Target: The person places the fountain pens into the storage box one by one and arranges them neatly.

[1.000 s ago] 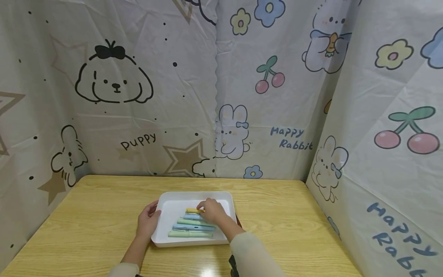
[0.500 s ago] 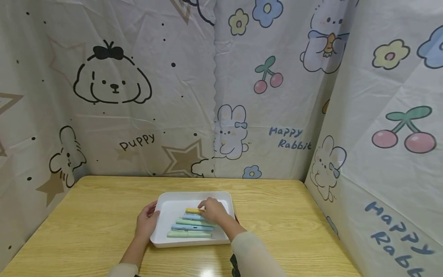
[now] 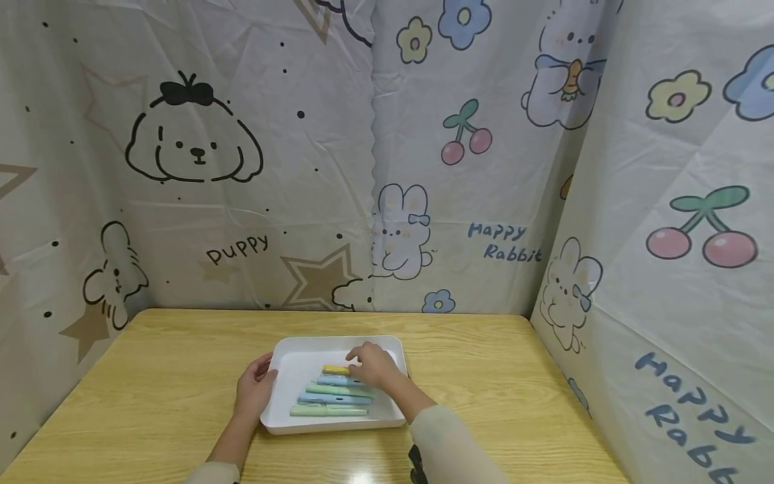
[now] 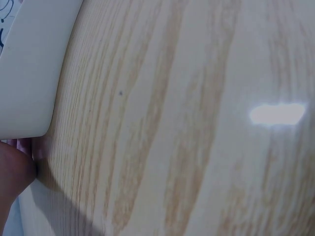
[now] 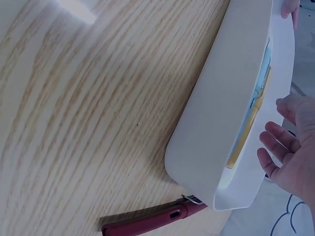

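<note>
A shallow white tray (image 3: pixel 305 347) stands on the wooden table. My left hand (image 3: pixel 254 390) grips its left side, thumb at the rim; in the left wrist view only part of this hand (image 4: pixel 15 169) shows beside the tray's corner. Inside, several pens lie in a row: a yellow pen (image 3: pixel 334 370) at the back, then a blue pen (image 3: pixel 338 380), a green pen (image 3: pixel 340 390), another blue pen (image 3: pixel 334 399) and a front green pen (image 3: pixel 328 410). Over the yellow pen's right end hovers my right hand (image 3: pixel 375 366), fingers loosely bent, apart from the pen in the right wrist view.
A dark red pen (image 5: pixel 152 219) lies on the table against the tray's outer right side; in the head view my forearm mostly hides it. Patterned cloth (image 3: pixel 387 134) hangs behind the table (image 3: pixel 484 376) and along both sides.
My right hand has shifted slightly right and off the yellow pen's end. The pens keep their order in the tray, and my left hand stays at its side.
</note>
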`<act>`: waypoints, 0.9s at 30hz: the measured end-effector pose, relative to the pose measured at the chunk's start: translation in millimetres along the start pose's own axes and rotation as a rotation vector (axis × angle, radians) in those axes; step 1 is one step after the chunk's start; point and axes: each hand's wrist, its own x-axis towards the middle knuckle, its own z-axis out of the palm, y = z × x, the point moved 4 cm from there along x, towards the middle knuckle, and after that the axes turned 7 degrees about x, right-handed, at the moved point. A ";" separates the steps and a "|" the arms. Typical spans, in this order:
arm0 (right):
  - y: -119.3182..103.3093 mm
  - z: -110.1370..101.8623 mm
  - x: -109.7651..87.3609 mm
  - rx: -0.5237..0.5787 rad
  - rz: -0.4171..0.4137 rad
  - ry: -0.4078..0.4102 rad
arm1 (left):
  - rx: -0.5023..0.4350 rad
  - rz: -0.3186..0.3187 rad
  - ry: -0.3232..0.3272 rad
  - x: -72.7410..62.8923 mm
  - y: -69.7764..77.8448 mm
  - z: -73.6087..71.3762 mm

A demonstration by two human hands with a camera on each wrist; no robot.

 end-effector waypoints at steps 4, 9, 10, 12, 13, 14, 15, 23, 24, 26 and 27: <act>-1.4 -3.8 -1.7 0.006 -0.004 0.006 | 0.004 0.011 0.014 0.7 -0.1 -0.5; -0.4 -9.6 -5.4 0.042 -0.007 0.005 | 0.008 0.036 0.034 0.8 0.2 -0.8; 0.1 -11.1 -6.4 0.052 -0.010 0.008 | 0.010 0.037 0.035 0.7 0.1 -0.7; 1.5 -14.2 -8.6 0.068 -0.015 0.014 | 0.012 0.037 0.035 0.8 -0.3 -0.3; 2.3 -16.0 -9.7 0.076 -0.018 0.019 | 0.013 0.036 0.034 1.2 -0.7 0.0; 3.2 -17.9 -10.7 0.088 -0.026 0.026 | 0.012 0.034 0.033 1.1 -0.7 0.1; 4.2 -19.7 -11.5 0.092 -0.032 0.033 | 0.009 0.036 0.030 1.1 -0.7 0.3; 11.9 -32.7 -17.2 0.128 -0.013 0.062 | 0.008 0.034 0.032 1.0 -1.4 -0.1; 12.7 -34.4 -18.3 0.128 -0.007 0.063 | 0.009 0.036 0.032 0.6 -1.1 -0.1; 14.8 -37.7 -20.2 0.132 0.001 0.068 | 0.005 0.033 0.029 0.4 -1.2 0.0; 16.1 -39.3 -21.2 0.135 0.001 0.072 | 0.004 0.031 0.027 0.3 -1.0 0.1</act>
